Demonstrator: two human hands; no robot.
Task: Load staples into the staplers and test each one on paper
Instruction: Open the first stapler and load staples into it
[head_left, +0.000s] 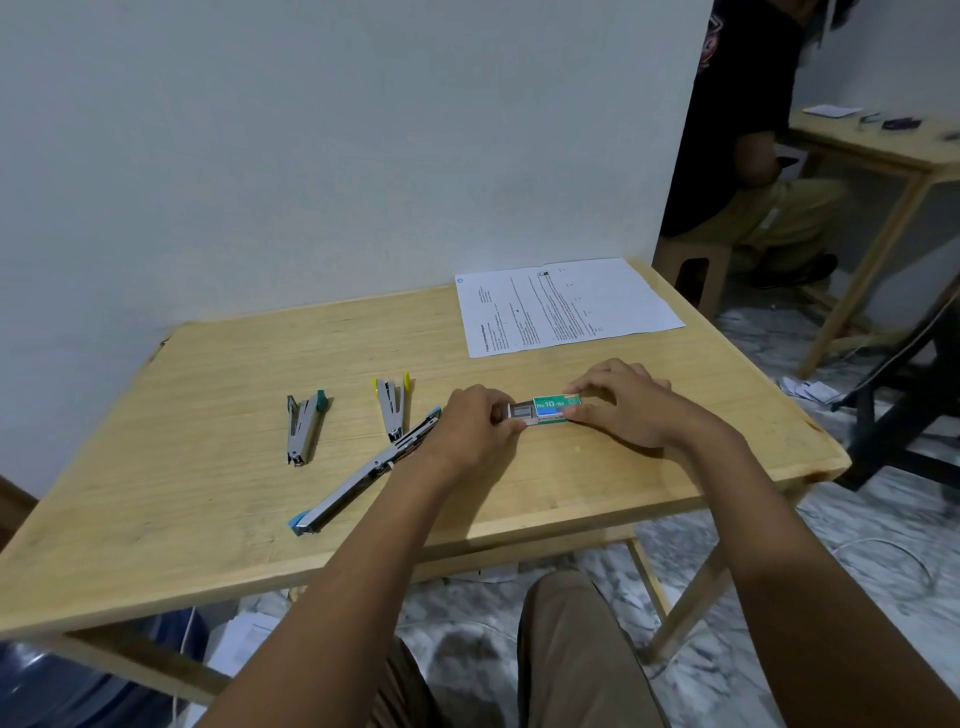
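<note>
Green staple box (540, 410) sits between the hands, over the tabletop (208, 467); left hand (475, 421) pinches its slid-out tray (519, 412); right hand (621, 402) pinches the sleeve (557, 406); opened blue stapler (363, 475) lies beside the left hand; paper (566, 306) beyond both.

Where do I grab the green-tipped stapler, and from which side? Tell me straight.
Take the green-tipped stapler by the middle of its metal body, from above, pinching across its narrow width. It lies flat on the table, nothing touching it, both long sides free. Its far end splays open, so that is probably a poorer hold.
</note>
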